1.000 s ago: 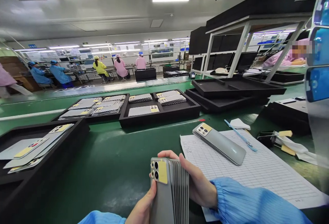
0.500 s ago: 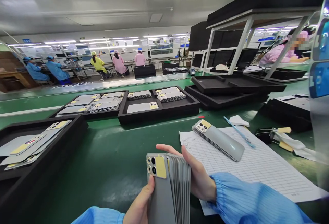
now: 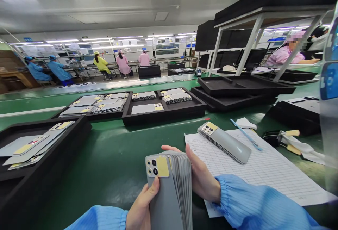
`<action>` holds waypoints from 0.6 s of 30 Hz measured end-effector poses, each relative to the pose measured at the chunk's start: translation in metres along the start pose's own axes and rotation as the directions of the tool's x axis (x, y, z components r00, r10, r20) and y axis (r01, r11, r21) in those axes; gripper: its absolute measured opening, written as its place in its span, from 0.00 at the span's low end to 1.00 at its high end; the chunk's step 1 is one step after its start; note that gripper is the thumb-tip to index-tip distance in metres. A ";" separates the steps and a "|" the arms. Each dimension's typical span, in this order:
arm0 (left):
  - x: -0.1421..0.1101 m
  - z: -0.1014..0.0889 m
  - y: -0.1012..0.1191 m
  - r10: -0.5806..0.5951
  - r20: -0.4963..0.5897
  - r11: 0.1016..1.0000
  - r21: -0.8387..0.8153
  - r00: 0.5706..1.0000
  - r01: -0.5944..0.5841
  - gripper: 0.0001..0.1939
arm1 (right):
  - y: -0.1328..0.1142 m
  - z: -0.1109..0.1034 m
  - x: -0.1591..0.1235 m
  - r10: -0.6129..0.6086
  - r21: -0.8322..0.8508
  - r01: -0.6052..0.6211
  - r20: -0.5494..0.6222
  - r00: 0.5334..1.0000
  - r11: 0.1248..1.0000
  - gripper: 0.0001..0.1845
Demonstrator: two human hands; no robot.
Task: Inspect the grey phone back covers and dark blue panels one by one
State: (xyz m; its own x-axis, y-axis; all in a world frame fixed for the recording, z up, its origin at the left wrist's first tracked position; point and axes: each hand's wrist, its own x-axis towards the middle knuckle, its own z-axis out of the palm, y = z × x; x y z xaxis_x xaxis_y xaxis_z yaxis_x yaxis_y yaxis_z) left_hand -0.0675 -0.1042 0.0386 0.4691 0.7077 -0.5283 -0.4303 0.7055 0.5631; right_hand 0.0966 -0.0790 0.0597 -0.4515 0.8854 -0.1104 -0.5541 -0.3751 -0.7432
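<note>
Tabletop (image 3: 116, 145), green, runs across the full view; white-legged rack (image 3: 253, 36) far R w/ black boxes on top, ppl in blue, yellow & pink seated in bkgd. Black near-L tray (image 3: 66, 156) holds a few overlapping silver phone backs w/ yellow film at cam area. Black trays (image 3: 245, 89) stacked askew beyond the sheet, R side. Ctr tray (image 3: 163, 116) & the adj. tray (image 3: 109, 118) to its L hold more silver backs, in separate compartments. Printed grid sheet (image 3: 269, 177) lies flat, R of hands. Held stack (image 3: 165, 198) = many silver backs, up off the table at bottom ctr, roughly upright, fanned a bit, cam end up, yellow film on front one. L hand (image 3: 141, 201) grasps its L side, thumb on front face just below cam cutouts. R hand (image 3: 203, 180) cups the R side, one fingertip visible behind top edge; both hands closed on the stack. Smaller pile (image 3: 227, 145) of same backs lies partly fanned on sheet's upper L part. Thin blue tool (image 3: 246, 134) sits at sheet's top edge, white scrap (image 3: 244, 123) just beside. Tiny red piece (image 3: 207, 118) on table near ctr tray.
</note>
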 end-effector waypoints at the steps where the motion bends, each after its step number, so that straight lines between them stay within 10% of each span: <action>1: 0.004 0.000 0.002 0.009 -0.025 1.000 -0.004 1.000 -0.009 0.13 | -0.001 0.000 0.000 -0.002 0.006 0.002 -0.003 1.000 1.000 0.33; 18: 0.007 -0.001 0.008 0.089 -0.103 0.996 0.010 0.991 -0.089 0.18 | 0.001 -0.003 0.001 -0.039 0.113 0.030 0.085 0.996 0.993 0.30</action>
State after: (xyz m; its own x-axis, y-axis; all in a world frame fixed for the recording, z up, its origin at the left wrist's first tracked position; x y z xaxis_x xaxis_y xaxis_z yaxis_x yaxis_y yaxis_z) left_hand -0.0685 -0.0940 0.0388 0.3470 0.7678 -0.5386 -0.4625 0.6397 0.6139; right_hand 0.0972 -0.0774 0.0569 -0.4871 0.8730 -0.0245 -0.6426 -0.3772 -0.6670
